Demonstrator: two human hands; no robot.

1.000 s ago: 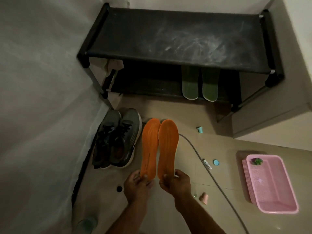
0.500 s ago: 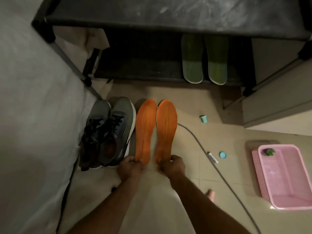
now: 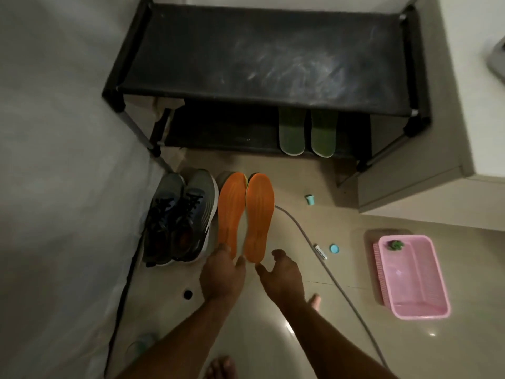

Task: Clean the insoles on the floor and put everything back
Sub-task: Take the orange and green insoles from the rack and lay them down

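Two orange insoles lie side by side on the tiled floor, the left insole [image 3: 231, 212] and the right insole [image 3: 259, 216], toes pointing at the shoe rack. My left hand [image 3: 222, 272] hovers at the heel of the left insole with relaxed fingers, its fingertips covering the heel edge. My right hand [image 3: 281, 274] is just below the right insole's heel, fingers spread, holding nothing. A pair of grey running shoes [image 3: 179, 214] stands directly left of the insoles. Two green insoles [image 3: 307, 132] rest on the lower shelf of the black rack [image 3: 262, 53].
A pink basket [image 3: 415, 280] with a small green item sits on the floor at right. A grey hose [image 3: 308, 242] runs past the insoles. Small caps, a tube [image 3: 320, 251] and a black plug [image 3: 188, 294] are scattered nearby. A wall is at left, a cabinet at right.
Both hands pinched the heels of the orange insoles and laid them on the floor; now both hands have let go and drawn back slightly.
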